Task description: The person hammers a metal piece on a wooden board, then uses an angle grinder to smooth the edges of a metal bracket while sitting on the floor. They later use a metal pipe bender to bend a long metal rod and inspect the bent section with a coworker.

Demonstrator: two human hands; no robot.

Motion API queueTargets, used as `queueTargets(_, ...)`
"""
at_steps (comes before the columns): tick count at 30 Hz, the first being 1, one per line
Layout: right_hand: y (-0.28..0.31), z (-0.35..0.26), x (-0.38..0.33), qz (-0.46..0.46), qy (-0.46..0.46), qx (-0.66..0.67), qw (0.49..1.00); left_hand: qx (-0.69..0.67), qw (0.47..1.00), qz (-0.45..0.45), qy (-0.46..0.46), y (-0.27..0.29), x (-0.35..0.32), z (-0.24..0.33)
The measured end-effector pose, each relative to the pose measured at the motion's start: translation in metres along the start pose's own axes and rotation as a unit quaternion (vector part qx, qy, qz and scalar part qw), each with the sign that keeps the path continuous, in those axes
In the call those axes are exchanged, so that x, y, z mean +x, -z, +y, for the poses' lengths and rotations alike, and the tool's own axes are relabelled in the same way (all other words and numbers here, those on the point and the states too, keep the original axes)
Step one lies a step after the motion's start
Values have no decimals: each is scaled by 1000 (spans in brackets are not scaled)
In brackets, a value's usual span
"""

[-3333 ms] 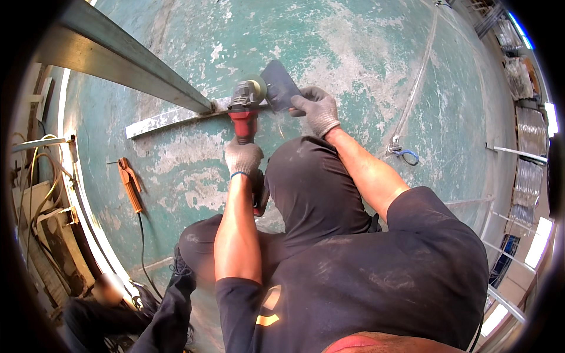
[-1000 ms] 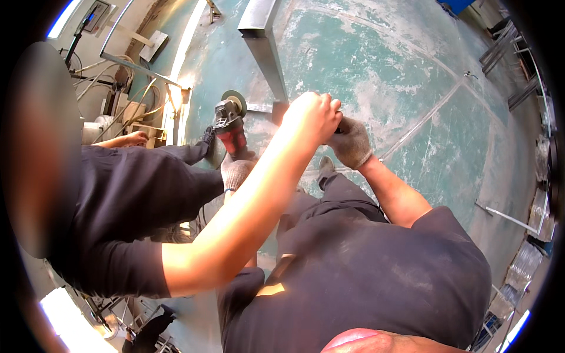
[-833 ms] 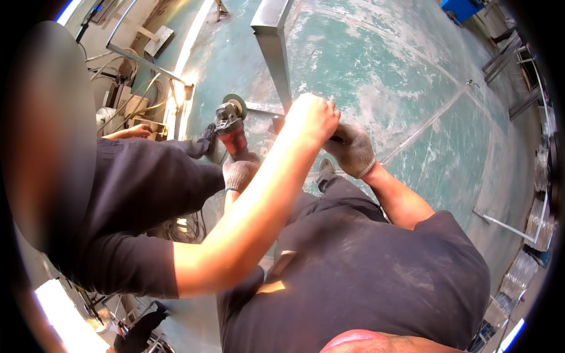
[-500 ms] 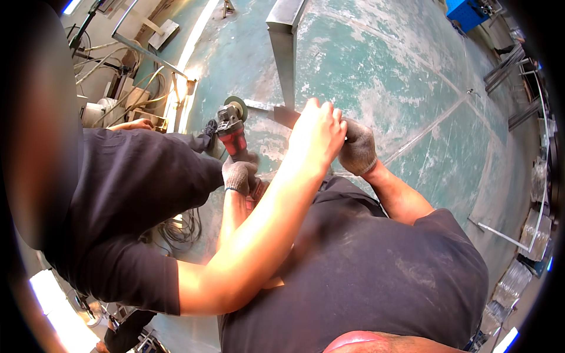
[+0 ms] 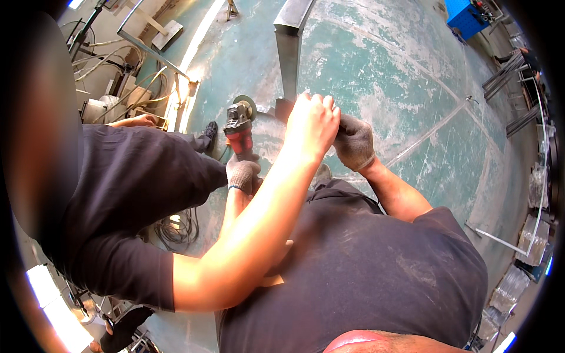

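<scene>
My left hand (image 5: pixel 242 172), in a grey knit work glove, is closed round the red body of an angle grinder (image 5: pixel 240 140). The grinder's round disc (image 5: pixel 247 105) faces a dark flat metal piece (image 5: pixel 283 110). My right hand (image 5: pixel 355 143), gloved as well, is closed at the piece's right end; its fingertips are partly hidden. A co-worker's bare hand (image 5: pixel 316 125) reaches across from the left and grips the same piece between my hands, covering its middle. Whether the disc touches metal cannot be made out.
A long steel beam (image 5: pixel 288 62) stretches away just beyond the metal piece. The co-worker's dark trouser leg (image 5: pixel 153 167) is close on my left, with coiled cable (image 5: pixel 179 228) below it. Metal bars (image 5: pixel 509 76) and a blue cabinet (image 5: pixel 465 16) stand at the far right.
The grinder has shifted slightly right, bringing its disc nearer the metal piece. My right hand and the co-worker's hand have moved a little left with the piece.
</scene>
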State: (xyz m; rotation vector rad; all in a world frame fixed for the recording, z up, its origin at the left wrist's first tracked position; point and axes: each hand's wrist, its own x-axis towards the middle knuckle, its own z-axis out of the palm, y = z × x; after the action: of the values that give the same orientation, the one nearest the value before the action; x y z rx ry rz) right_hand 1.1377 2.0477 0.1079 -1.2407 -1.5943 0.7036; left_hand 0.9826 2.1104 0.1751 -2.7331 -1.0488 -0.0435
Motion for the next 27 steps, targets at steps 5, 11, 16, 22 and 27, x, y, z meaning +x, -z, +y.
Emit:
queueTargets(5, -5, 2, -2, 16, 16, 27, 999, -22, 999, -13, 28, -9, 10, 0)
queueTargets(11, -5, 1, -1, 12, 42, -19, 999, -3, 999, -44, 23, -23, 15, -5)
queueTargets(16, -17, 4, 0, 21, 29, 14, 999, 16, 998, -48, 48, -25, 18, -11)
queueTargets(22, -34, 2, 0, 44, 45, -45, 997, 73, 989, -127, 33, -19, 21, -11)
queueTargets(27, -40, 8, 4, 57, 60, -71, 994, 106, 985, -133, 37, 6, 22, -8)
